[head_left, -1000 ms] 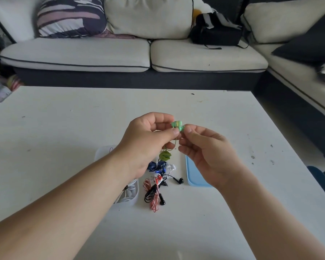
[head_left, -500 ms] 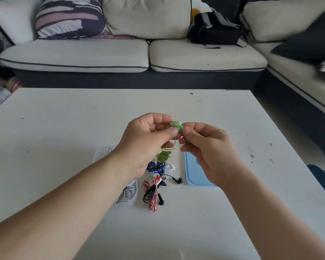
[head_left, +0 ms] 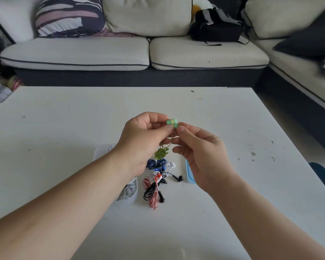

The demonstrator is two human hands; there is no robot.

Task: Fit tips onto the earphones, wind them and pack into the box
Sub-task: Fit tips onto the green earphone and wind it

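Observation:
Above the white table [head_left: 64,128], my left hand [head_left: 143,139] and my right hand [head_left: 201,152] meet at a pair of green earbuds [head_left: 172,123], each pinching them between thumb and fingertips. A green cord runs down from the buds to a wound green bundle [head_left: 160,153] hanging under my hands. Beneath my left wrist stands a clear box [head_left: 127,194] with white earphones inside, mostly hidden by my forearm. Its light blue lid [head_left: 190,175] lies flat under my right hand.
A pile of wound earphones lies between box and lid: blue [head_left: 156,164], white [head_left: 171,164], red [head_left: 154,192] and black [head_left: 162,197]. A sofa [head_left: 113,53] with cushions and a black bag [head_left: 216,27] runs along the table's far edge.
Both hands stay pinched on the green earbuds at nearly the same spot. The hanging green bundle has swung slightly.

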